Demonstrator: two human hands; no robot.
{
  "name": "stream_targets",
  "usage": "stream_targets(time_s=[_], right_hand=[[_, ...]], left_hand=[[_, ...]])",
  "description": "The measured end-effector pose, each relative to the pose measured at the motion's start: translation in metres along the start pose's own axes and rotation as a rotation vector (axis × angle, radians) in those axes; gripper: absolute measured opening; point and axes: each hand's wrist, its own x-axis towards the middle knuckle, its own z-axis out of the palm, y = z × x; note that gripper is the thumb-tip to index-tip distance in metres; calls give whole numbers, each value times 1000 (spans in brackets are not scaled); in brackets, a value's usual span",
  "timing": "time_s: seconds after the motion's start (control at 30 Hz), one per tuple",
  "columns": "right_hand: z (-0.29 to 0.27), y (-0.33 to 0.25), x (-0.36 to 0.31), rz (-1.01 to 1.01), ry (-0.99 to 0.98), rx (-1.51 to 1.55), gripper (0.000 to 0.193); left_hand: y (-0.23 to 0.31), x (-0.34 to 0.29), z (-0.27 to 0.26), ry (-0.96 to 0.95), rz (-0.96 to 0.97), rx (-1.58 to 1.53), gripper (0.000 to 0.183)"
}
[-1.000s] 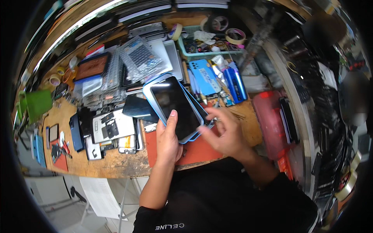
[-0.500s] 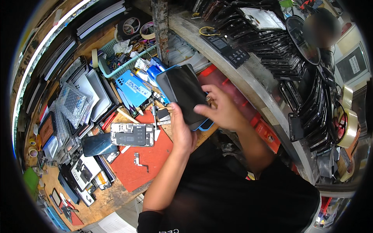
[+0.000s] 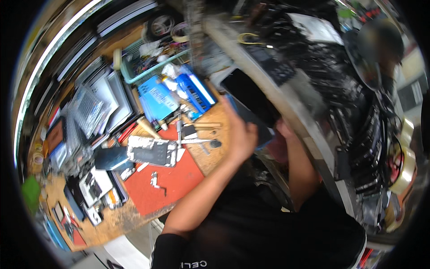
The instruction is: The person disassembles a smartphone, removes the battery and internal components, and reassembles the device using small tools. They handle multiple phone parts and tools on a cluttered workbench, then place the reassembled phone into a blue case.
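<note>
My left hand (image 3: pixel 244 136) grips a dark flat slab with a blue edge (image 3: pixel 239 107), its fingers lying along the near-left side. Over it, to the right, lies a black phone-shaped panel (image 3: pixel 251 92) with a pale strip at its far end. My right hand (image 3: pixel 285 130) is closed at this panel's lower right end; motion blurs its fingers. On the bench left of my hands, an opened phone (image 3: pixel 152 151) shows its insides above a red mat (image 3: pixel 163 188). A small bent flex part (image 3: pixel 156 183) rests on the mat.
Blue phone boxes or covers (image 3: pixel 156 101) and a green basket (image 3: pixel 132 76) of odds and ends stand farther back. A concrete ledge (image 3: pixel 309 123) runs along the right, with rows of black panels (image 3: pixel 313 67) on it. Tape rolls (image 3: pixel 405 163) sit at far right.
Both hands and the dark slab have shifted right and away from the bench toward the ledge. The black panel now sits farther right over the blue-edged slab. The head view has moved slightly.
</note>
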Motion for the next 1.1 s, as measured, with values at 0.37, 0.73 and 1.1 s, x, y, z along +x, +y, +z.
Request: stream_targets(time_s=[0.37, 0.73, 1.1], right_hand=[[147, -53, -66, 179, -316, -284, 12], [290, 23, -118, -648, -1090, -627, 31], [309, 67, -137, -639, -1436, -1260, 37]], left_hand=[[-8, -30, -26, -184, 3, -383, 48], [62, -158, -267, 491, 88, 194, 21], [39, -251, -292, 289, 179, 948, 49]])
